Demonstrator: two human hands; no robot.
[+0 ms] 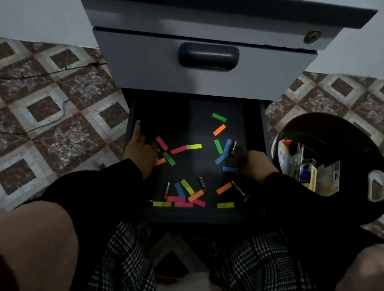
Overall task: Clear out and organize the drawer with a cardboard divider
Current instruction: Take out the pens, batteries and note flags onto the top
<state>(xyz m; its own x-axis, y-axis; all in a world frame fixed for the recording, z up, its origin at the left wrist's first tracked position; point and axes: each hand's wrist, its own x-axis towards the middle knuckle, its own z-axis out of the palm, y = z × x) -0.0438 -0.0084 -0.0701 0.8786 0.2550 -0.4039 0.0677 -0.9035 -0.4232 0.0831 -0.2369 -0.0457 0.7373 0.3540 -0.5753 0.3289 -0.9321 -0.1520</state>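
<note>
The open bottom drawer has a dark floor strewn with several coloured paper strips and small batteries. My left hand is inside at the left, with its thumb lying along the drawer's left wall and its fingers down on the pink and green strips. My right hand is inside at the right. Its fingertips sit beside an orange-tipped battery and a blue strip. Its fingers are in shadow, so any hold is unclear. No cardboard divider is in view.
A black round bin holding boxes and packaging stands on the tiled floor right of the drawer. The shut upper drawer with its dark handle overhangs the back. A thin cable runs across the floor on the left. My knees are below.
</note>
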